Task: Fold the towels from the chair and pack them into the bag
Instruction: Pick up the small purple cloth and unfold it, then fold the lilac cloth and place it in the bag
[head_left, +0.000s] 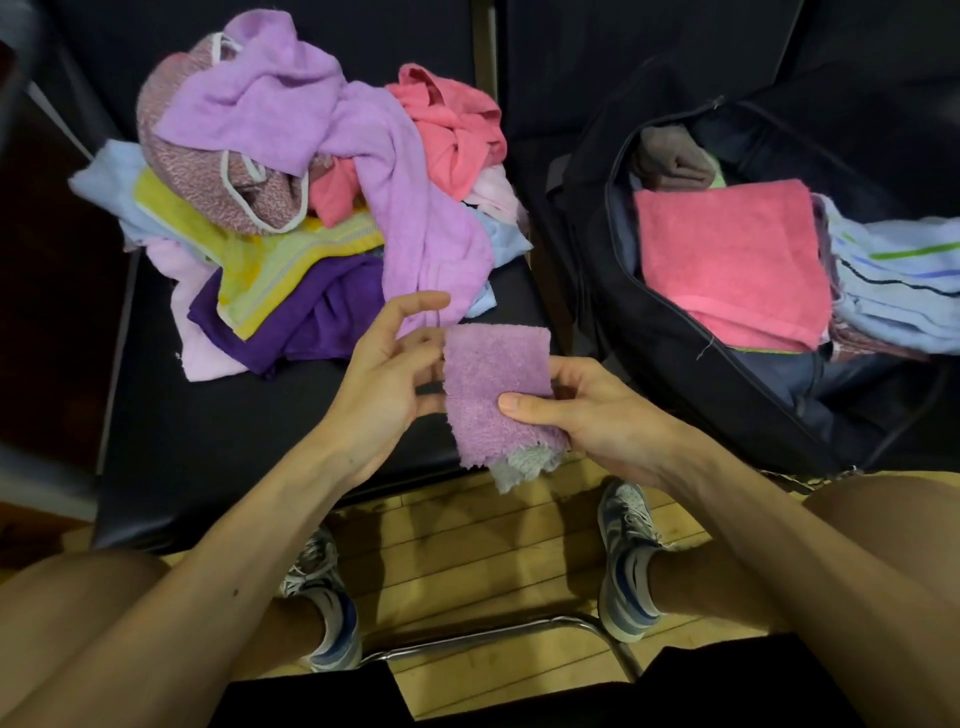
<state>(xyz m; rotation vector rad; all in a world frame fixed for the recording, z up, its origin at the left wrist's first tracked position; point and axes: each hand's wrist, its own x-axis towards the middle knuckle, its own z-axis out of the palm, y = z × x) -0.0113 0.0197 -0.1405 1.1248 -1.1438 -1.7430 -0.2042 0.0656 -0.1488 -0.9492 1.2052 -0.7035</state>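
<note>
A small folded purple towel (493, 384) with a white underside is held in front of me above the chair's front edge. My right hand (587, 410) grips its right side, thumb on top. My left hand (384, 374) is at the towel's left edge with fingers spread and relaxed, fingertips touching it. A loose pile of towels (322, 197), lilac, pink, yellow, dark purple and pale blue, lies on the black chair (218, 441). To the right an open black bag (649, 338) holds a folded pink towel (727, 260) and a folded pale blue striped towel (898, 280).
A grey-brown cloth (670, 156) lies at the bag's far end. A wooden floor (467, 561), my two sneakers and a metal chair bar (493, 634) are below. My bare knees frame the lower corners.
</note>
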